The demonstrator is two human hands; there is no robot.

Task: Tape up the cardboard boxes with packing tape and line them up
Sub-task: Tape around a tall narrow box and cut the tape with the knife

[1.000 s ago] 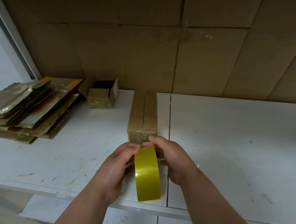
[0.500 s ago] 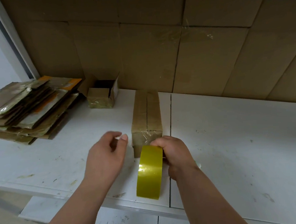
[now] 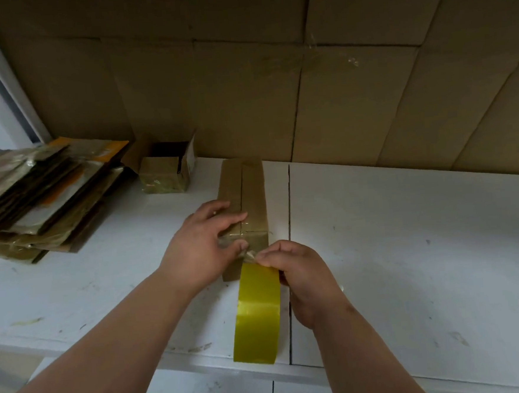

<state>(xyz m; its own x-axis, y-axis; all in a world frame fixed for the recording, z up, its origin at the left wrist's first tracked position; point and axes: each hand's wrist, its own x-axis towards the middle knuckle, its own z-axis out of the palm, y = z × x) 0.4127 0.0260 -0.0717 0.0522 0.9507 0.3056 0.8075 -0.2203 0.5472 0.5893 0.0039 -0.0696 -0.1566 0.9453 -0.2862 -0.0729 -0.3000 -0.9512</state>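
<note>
The roll [image 3: 255, 313] is held on edge in the grip of the right hand [image 3: 304, 280], with thumb and fingers closed round its upper rim. The free end of tape [image 3: 250, 255] runs from the top of the roll to the near end of the box [image 3: 246, 203]. The left hand [image 3: 204, 240] rests on the near left corner of the box, fingers nearly straight across the top and thumb pressed against the end face, where the tape end is pinned.

The box lies lengthwise on the worktop [image 3: 409, 247], its centre seam running away from the person. The roll stands just in front of it, near the worktop edge.

For a sound seal, the tape end should be kept pressed flat to the end face until it bonds. The roll is best drawn up and along the seam under even tension, centred on the gap so both flaps are caught. The box should be steadied against sliding. Creases are likely if the roll is tilted.

An open box [image 3: 167, 169] and a stack of flattened cartons [image 3: 37, 196] lie to the left.
</note>
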